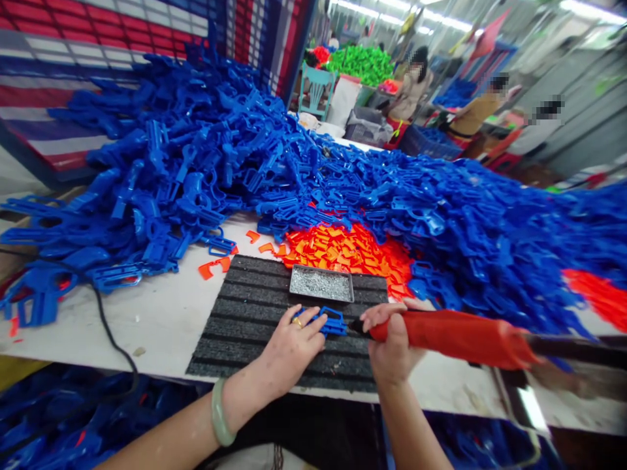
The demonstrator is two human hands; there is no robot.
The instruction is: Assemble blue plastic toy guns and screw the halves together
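Note:
My left hand (291,346) pins a small blue plastic part (330,322) against a black ribbed mat (245,326). My right hand (392,346) grips a red-handled electric screwdriver (450,338), whose dark tip sits at the right end of the blue part. Just beyond my hands, a metal tray of small screws (321,283) rests on the mat. Behind it lies a heap of orange plastic pieces (347,251). A huge pile of blue plastic parts (210,150) rises around them.
The white table's front edge (441,398) runs just past my wrists, and a black cable (110,326) lies across its left side. More blue parts lie below the table. Several co-workers (473,114) sit at the far right among crates and a green heap.

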